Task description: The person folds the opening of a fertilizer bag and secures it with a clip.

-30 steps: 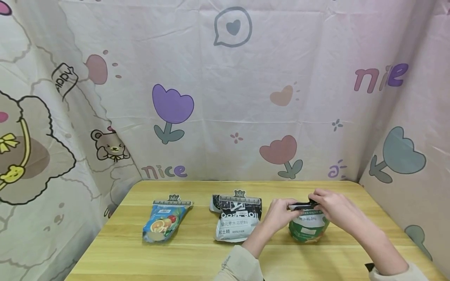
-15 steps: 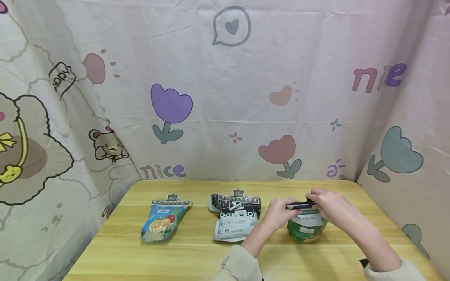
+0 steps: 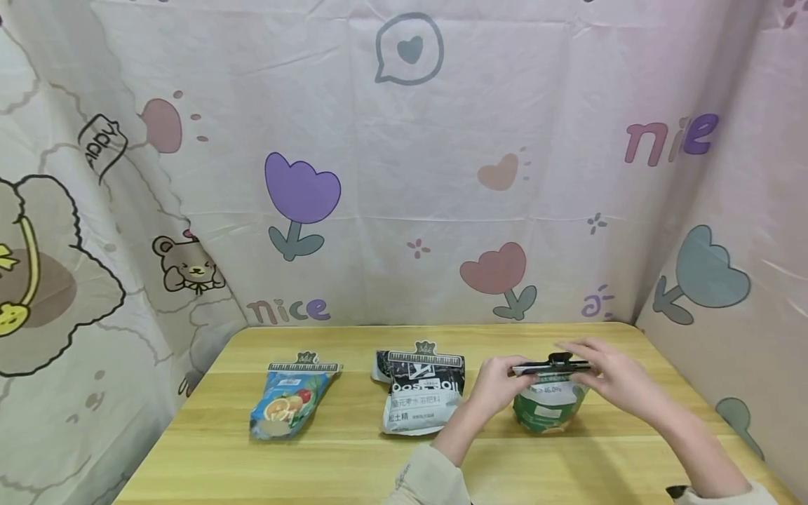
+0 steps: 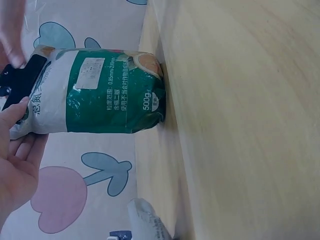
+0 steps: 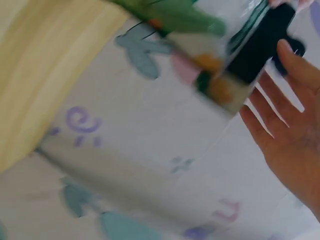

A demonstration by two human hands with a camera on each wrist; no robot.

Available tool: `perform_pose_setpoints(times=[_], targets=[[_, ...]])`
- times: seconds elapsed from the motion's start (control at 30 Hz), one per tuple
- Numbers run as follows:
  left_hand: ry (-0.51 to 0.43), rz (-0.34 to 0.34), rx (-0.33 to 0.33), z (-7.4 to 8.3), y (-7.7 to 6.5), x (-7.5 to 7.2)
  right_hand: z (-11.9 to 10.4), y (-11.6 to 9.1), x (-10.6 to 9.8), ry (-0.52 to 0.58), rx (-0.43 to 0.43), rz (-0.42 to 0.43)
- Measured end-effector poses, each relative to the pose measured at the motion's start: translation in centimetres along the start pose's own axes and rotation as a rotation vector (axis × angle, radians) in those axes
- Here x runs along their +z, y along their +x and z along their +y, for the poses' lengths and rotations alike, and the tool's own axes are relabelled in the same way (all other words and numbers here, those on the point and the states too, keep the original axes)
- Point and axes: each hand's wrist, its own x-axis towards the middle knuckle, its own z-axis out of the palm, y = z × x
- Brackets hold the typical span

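A green and white printed bag (image 3: pixel 548 412) stands upright at the right of the table. Across its folded top sits a black bag clip (image 3: pixel 559 365), its dark back also showing in the left wrist view (image 4: pixel 24 82). My left hand (image 3: pixel 494 384) pinches the left end of the clipped top, thumb on the clip and fingers behind the bag. At the clip's other end, my right hand (image 3: pixel 611 373) has its fingers spread loosely. In the right wrist view its thumb (image 5: pixel 292 57) lies beside the clip's handle and the other fingers are straight.
A blue bag with fruit pictures (image 3: pixel 287 407) stands at the left, closed with a piano-key clip (image 3: pixel 307 366). In the middle is a black and white bag (image 3: pixel 419 403) with a similar clip (image 3: pixel 424 358). A printed curtain (image 3: pixel 379 168) hangs behind the wooden table (image 3: pixel 303 470).
My right hand has let go of the clip's handle and its fingers have spread, so the clip's black handle now shows. The left hand keeps its grip. The head view has shifted slightly.
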Motion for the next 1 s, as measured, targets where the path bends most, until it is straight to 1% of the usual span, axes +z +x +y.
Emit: perform_pose_setpoints(times=[0.07,0.13,0.17,0.2,0.3,0.37,0.43,0.5,0.57,0.67,0.77,0.8,0.93,1.0], targets=[[-0.047,0.015,-0.015,-0.1,-0.1,0.1,1.2,-0.9,-0.1,0.107,0.085,0.013],[-0.105,0.031,-0.036,-0.1,-0.1,0.4,2.3,-2.0,0.0,0.207,0.203,0.004],[-0.144,0.039,-0.05,-0.1,-0.2,0.5,2.8,-2.5,0.1,0.267,0.269,-0.015],[-0.178,0.05,-0.068,-0.1,-0.3,0.7,3.2,-3.1,0.2,0.33,0.333,-0.055],[-0.277,0.077,-0.169,0.0,-0.9,1.2,4.1,-4.6,0.9,0.49,0.5,-0.208],[-0.289,0.074,-0.254,0.1,-1.4,1.6,4.3,-5.3,1.4,0.611,0.576,-0.313],[-0.254,0.05,-0.323,0.0,-1.8,2.1,4.3,-5.6,2.1,0.708,0.61,-0.393],[-0.184,0.007,-0.371,-0.1,-2.3,2.4,4.1,-5.6,2.7,0.776,0.63,-0.439],[-0.101,-0.031,-0.386,-0.3,-2.7,2.7,4.0,-5.5,3.4,0.827,0.628,-0.46],[-0.025,-0.075,-0.427,-0.7,-3.1,3.1,3.9,-5.3,4.3,0.836,0.63,-0.456],[0.0,-0.098,-0.465,-1.1,-3.3,3.5,3.9,-5.2,5.0,0.829,0.649,-0.457],[-0.005,-0.101,-0.484,-1.2,-3.3,3.6,3.8,-5.1,5.2,0.825,0.65,-0.458],[0.012,-0.104,-0.495,-1.3,-3.3,3.7,3.7,-4.9,5.7,0.794,0.649,-0.458],[0.003,-0.1,-0.496,-1.3,-3.3,3.7,3.7,-4.7,5.8,0.792,0.652,-0.456]])
